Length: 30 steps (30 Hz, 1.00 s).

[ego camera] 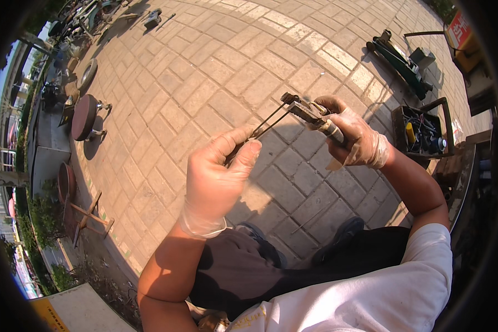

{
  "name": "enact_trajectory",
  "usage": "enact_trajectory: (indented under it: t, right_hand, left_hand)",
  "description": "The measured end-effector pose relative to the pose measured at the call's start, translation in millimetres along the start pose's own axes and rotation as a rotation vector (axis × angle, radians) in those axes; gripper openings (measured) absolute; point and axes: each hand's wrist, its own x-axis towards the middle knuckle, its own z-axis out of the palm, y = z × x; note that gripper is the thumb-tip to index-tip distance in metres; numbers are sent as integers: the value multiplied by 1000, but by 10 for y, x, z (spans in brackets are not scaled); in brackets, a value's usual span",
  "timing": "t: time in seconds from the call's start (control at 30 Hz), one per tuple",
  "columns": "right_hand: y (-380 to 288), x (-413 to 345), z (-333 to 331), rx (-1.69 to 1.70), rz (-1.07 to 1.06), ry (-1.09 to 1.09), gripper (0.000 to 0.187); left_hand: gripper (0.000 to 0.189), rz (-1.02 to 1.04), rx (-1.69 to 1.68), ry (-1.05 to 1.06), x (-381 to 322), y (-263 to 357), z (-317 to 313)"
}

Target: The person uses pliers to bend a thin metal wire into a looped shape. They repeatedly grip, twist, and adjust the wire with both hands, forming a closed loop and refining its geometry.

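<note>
Both hands wear thin, clear plastic gloves. My left hand pinches two thin dark rods or wires between thumb and fingers; its palm hides their near ends. These run up and to the right, side by side, to the jaws of a rusty pair of pliers. My right hand is wrapped around the pliers' handles, one of which has a pale band and a dark grip. Whether the jaws clamp the wires or only touch them I cannot tell. The pliers are held up above the paving, in front of my knees.
A toolbox with a handle holds tools at the right, below a green floor jack. A round stool, a tyre and a reddish basin stand left. Brick paving spreads ahead; shoes rest below.
</note>
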Motion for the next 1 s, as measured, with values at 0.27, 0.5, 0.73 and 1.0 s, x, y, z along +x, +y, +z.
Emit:
enact_trajectory:
  t: [0.27,0.5,0.73,1.0]
  right_hand:
    - [29,-25,2,35,-26,28,56]
    - [-44,-35,-50,284,248,-49,61]
    - [-363,-10,-123,632,465,-153,53]
    - [-446,25,-52,449,294,-131,48]
  left_hand:
    - [31,-218,-352,-273,114,24,-209]
    - [28,-171,-272,9,156,-66,-129]
    - [26,-70,-210,139,224,-136,-95]
    - [26,-13,-159,137,190,-111,1]
